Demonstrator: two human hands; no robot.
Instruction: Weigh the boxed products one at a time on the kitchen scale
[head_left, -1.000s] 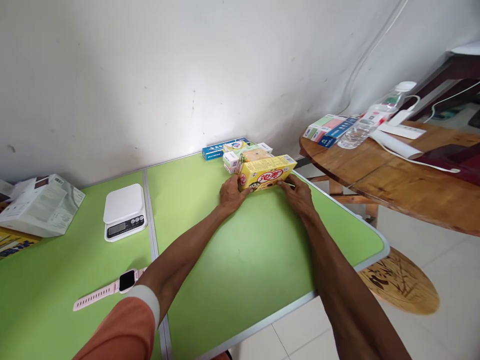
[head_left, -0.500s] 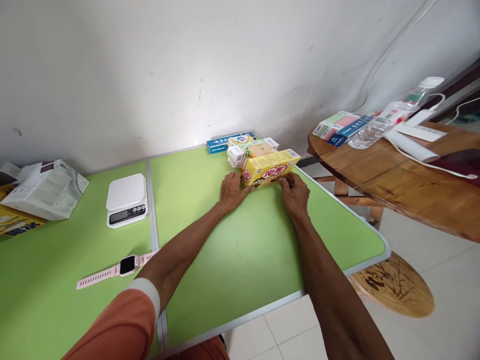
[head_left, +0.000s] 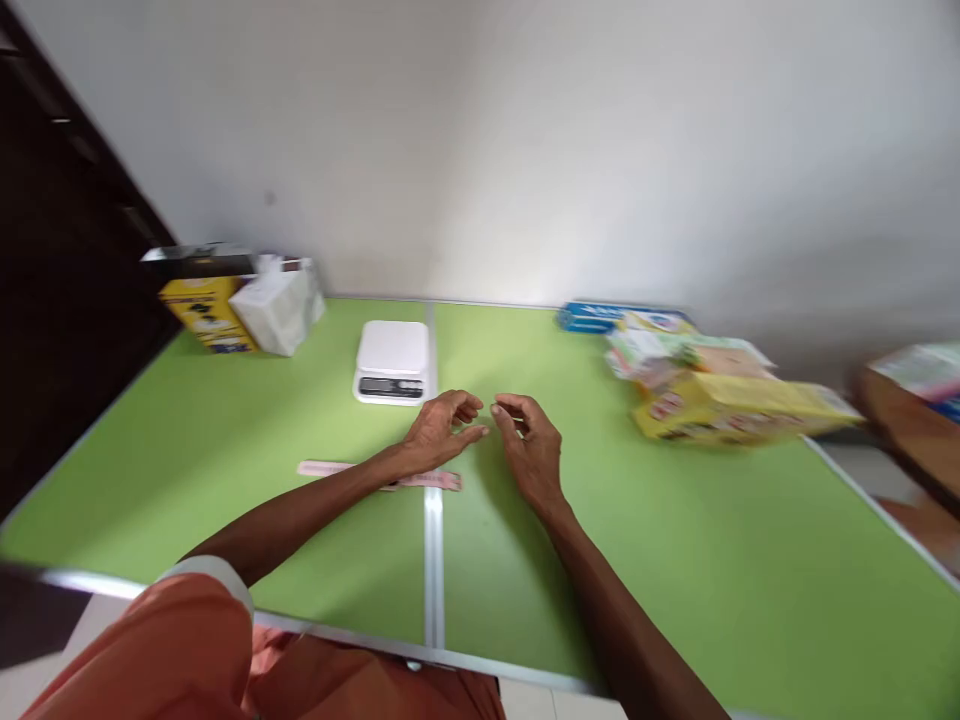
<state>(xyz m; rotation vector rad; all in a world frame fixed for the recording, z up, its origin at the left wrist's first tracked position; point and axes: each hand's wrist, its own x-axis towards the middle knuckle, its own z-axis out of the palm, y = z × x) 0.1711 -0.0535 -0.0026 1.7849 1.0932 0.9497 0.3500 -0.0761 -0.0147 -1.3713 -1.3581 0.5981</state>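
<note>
My left hand (head_left: 441, 432) is over the middle of the green table (head_left: 510, 590), its fingers curved and apart, with nothing in it. Facing it across a small gap, my right hand (head_left: 531, 448) is loosely curled and open, also holding nothing. Below my left wrist lies a pink-strapped watch (head_left: 431, 481); my forearm hides its face. Just behind the left hand stands a white digital kitchen scale (head_left: 392, 348). A yellow food box (head_left: 742, 408), blurred, rests to the right, apart from both hands.
Behind the yellow box are a pale green and white box (head_left: 660, 347) and a blue box (head_left: 592, 317) by the wall. At the back left stand a yellow box (head_left: 206, 310) and a white box (head_left: 277, 305). A wooden table (head_left: 900, 420) adjoins on the right.
Both hands have let go of the yellow box and moved left to the table's middle, near the scale and watch. The view has swung left.
</note>
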